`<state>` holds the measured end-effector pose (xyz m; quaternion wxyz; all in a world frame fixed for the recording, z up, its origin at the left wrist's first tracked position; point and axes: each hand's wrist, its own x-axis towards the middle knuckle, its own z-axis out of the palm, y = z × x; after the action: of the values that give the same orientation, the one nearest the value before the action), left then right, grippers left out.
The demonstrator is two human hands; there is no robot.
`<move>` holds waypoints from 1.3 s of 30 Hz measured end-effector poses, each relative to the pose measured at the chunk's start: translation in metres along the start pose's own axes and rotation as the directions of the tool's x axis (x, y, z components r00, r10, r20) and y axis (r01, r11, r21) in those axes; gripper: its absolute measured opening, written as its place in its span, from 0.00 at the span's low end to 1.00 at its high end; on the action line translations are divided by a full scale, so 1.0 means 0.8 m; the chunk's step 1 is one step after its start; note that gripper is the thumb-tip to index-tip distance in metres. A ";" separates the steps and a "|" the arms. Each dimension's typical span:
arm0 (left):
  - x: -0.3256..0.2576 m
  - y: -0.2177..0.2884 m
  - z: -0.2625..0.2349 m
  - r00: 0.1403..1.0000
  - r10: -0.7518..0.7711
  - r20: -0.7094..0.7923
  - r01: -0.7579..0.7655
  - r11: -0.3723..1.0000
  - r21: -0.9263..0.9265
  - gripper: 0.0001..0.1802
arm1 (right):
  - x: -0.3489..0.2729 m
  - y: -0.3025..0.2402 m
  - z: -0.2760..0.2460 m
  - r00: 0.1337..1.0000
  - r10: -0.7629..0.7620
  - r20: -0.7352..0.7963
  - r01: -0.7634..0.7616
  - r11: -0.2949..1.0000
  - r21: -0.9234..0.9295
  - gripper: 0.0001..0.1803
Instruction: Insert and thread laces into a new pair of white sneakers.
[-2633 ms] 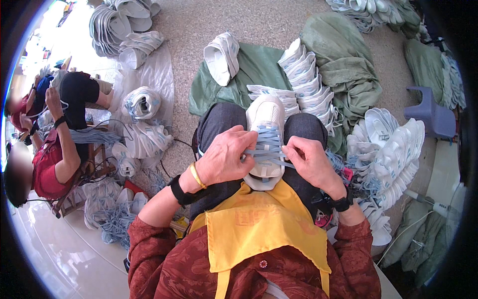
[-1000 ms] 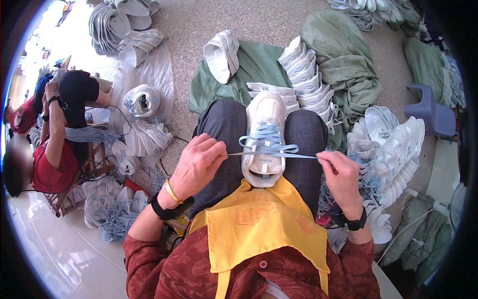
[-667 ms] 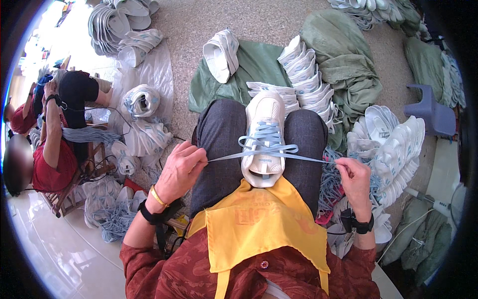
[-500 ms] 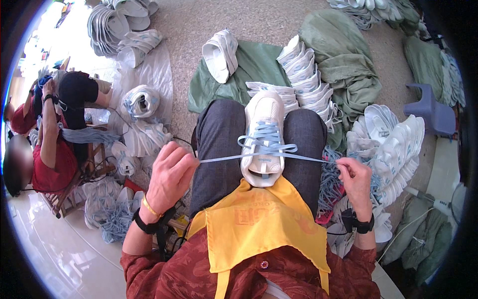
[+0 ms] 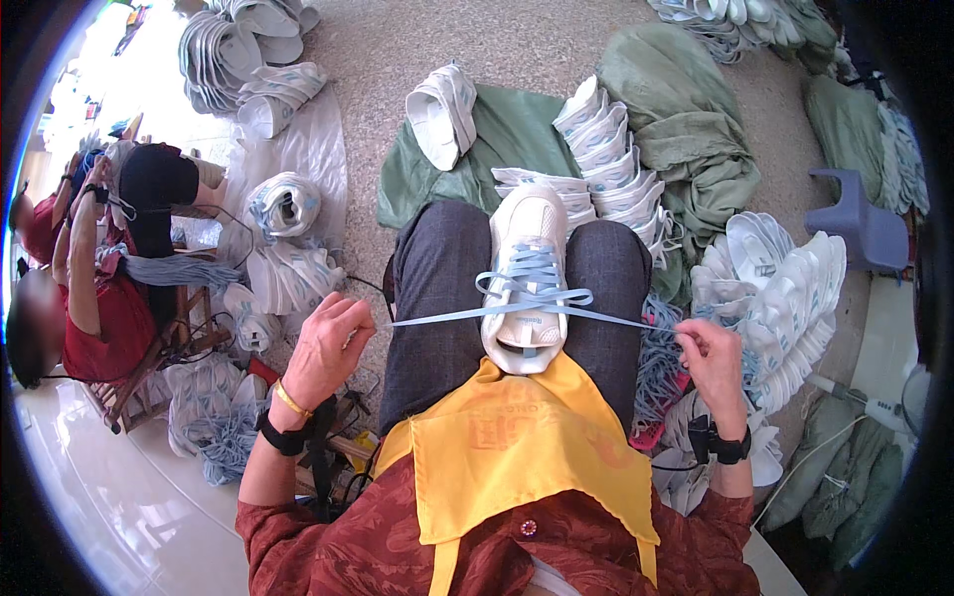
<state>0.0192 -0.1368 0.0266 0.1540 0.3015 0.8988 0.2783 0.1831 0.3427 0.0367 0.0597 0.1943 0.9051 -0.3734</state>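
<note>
A white shoe rests between my knees, its toe pointing away from me. A light blue shoelace is threaded through its upper eyelets in a crossed bow-like tangle, and its two ends stretch out sideways. My left hand is just beyond the left lace end, a small gap between them, its fingers loosely bent and apart. At the other end, the thumb and fingertips of my right hand pinch the lace tip. A yellow apron covers my lap below the shoe's heel.
Nested white shoe uppers lie ahead on a green cloth, with more uppers stacked at right. Bundled blue laces hang beside my right knee. A purple stool stands far right. People in red sit at left.
My left hand has let go of its lace end and drawn slightly left. The right hand stays nearly in place, with the lace end at its fingertips.
</note>
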 end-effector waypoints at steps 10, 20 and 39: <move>-0.014 -0.013 -0.017 0.988 -0.118 0.101 0.123 0.991 -0.044 0.07 | 0.010 0.002 -0.001 0.969 0.143 0.204 -0.150 0.989 0.019 0.05; 0.087 0.050 -0.075 0.994 -0.018 0.109 0.034 0.988 -0.152 0.04 | 0.092 -0.055 -0.008 0.825 0.061 0.562 -0.296 0.894 0.336 0.06; 0.088 0.074 0.036 0.938 -0.136 0.319 0.339 0.554 -0.760 0.06 | 0.048 -0.084 0.100 0.968 -0.020 0.250 -0.192 0.582 0.790 0.03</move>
<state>0.0045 -0.0414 0.0314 0.4097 0.1034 0.6836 0.5950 0.1187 0.2550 0.0134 0.0880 0.1989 0.6120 -0.7603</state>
